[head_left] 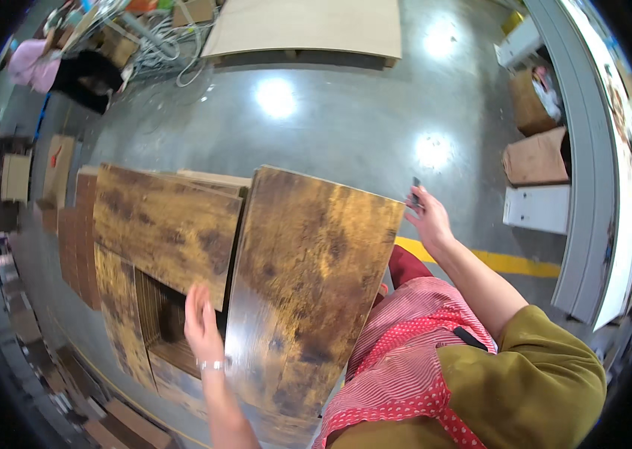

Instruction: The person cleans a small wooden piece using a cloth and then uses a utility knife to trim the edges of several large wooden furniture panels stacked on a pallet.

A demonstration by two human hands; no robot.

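A large wood-patterned board in brown and yellow lies in front of me. To its left are more boards of that pattern, with a dark gap between them that shows ribbed brown edges inside. My left hand, fingers stretched out, is over that gap near the board's left edge; I cannot tell whether it touches anything. Just off the board's far right corner, my right hand pinches a small dark object, too small to make out its kind.
Farther ahead a wide pale panel rests low over the grey floor. Cardboard boxes and white pieces line the right, beside long grey panels. A person in pink bends among clutter at the far left. Yellow tape crosses the floor.
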